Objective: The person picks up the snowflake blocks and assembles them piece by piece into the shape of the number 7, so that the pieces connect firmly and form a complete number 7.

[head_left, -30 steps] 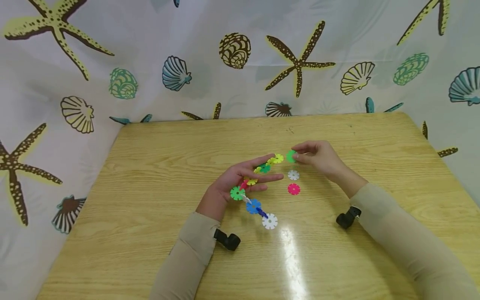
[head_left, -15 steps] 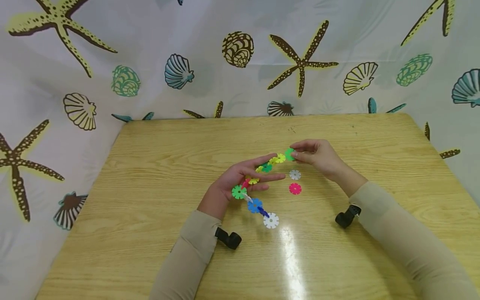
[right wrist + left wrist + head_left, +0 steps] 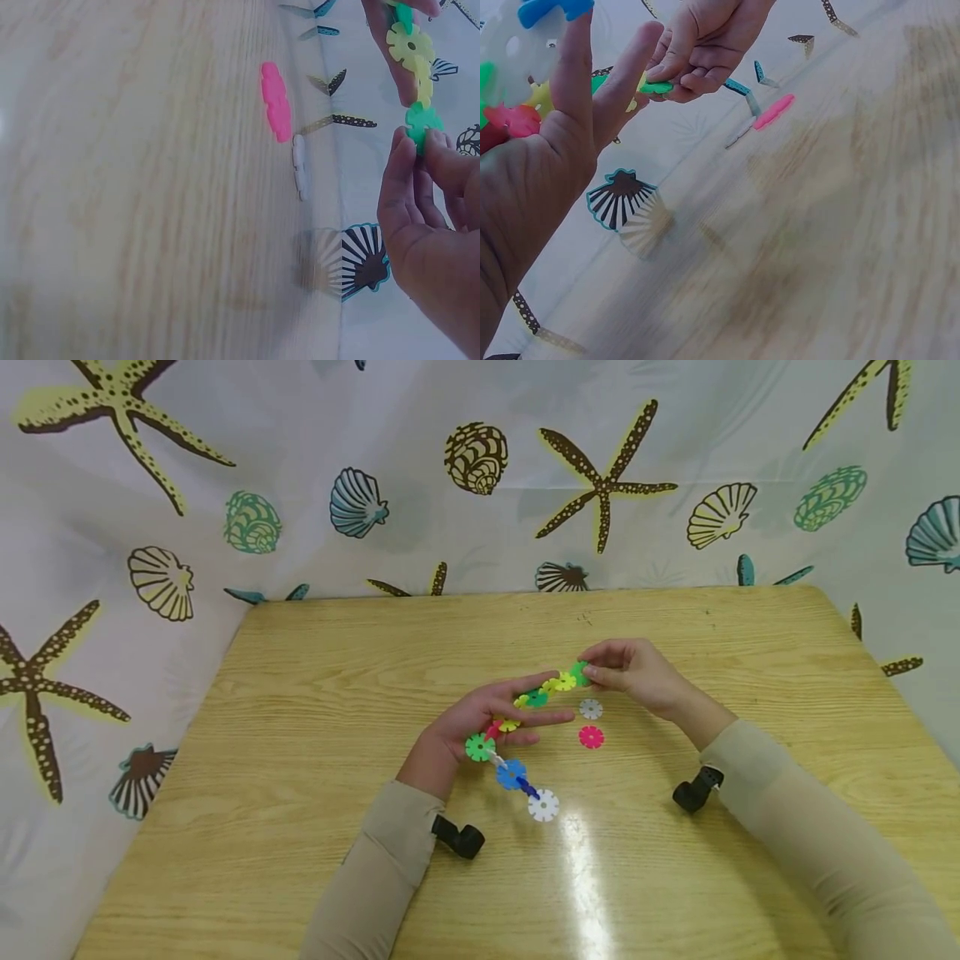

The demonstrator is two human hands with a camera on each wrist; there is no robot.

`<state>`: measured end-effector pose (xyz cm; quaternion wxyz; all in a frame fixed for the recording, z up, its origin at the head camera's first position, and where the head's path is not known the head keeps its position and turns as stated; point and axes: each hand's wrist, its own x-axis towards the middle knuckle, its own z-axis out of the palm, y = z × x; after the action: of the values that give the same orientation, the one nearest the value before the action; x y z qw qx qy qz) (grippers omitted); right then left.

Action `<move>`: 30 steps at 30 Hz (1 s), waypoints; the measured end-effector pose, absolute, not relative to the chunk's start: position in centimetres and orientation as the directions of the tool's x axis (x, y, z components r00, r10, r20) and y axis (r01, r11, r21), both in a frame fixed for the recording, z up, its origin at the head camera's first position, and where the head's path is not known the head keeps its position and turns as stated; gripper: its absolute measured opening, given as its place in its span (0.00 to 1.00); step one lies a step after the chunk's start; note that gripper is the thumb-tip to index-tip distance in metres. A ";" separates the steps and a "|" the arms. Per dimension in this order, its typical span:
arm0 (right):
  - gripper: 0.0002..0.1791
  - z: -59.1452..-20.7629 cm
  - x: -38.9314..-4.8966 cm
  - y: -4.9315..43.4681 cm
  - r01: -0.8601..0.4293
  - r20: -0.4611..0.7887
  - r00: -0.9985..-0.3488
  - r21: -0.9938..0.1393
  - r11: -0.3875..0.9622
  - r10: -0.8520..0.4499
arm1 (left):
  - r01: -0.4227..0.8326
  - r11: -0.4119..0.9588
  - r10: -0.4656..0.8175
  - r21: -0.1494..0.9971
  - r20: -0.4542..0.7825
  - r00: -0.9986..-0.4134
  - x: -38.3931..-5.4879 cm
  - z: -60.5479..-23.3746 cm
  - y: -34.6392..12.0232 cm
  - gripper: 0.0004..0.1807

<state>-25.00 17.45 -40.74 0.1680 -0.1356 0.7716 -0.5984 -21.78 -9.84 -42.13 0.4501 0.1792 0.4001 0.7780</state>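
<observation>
My left hand holds a chain of linked, notched plastic building discs between its long, extended fingers. The chain runs from a white disc at its near lower end, through blue, green, pink and yellow ones, to a yellow disc by the fingertips. Thumb and fingers of my right hand pinch a green disc at that yellow end. In the right wrist view the green disc meets the edge-on yellow disc, its notch partly covered by the fingertips.
A loose white disc and a pink disc lie on the wooden table just below the right hand. Behind the table hangs a cloth printed with shells and starfish.
The gap between the green disc and the chain's yellow end has closed; they now overlap. The left hand has moved slightly right with the chain, while the loose discs lie as before.
</observation>
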 end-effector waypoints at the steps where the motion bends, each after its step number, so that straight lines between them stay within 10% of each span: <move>1: 0.17 -40.8 -25.0 17.5 -0.005 -0.100 -0.905 -0.969 0.245 -0.414 | -0.549 -0.268 0.844 0.792 -0.082 -0.530 -21.8 -42.2 -9.8 0.34; 30: 0.16 -40.8 -24.9 16.5 -0.037 -0.055 -0.925 -0.972 0.232 -0.377 | -0.521 -0.287 0.904 0.804 0.047 -0.426 -21.9 -42.5 -10.0 0.35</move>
<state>-24.90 16.53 -40.77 0.1405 -0.1337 0.7722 -0.6050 -21.88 -9.98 -42.49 0.4691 0.2591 0.3695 0.7591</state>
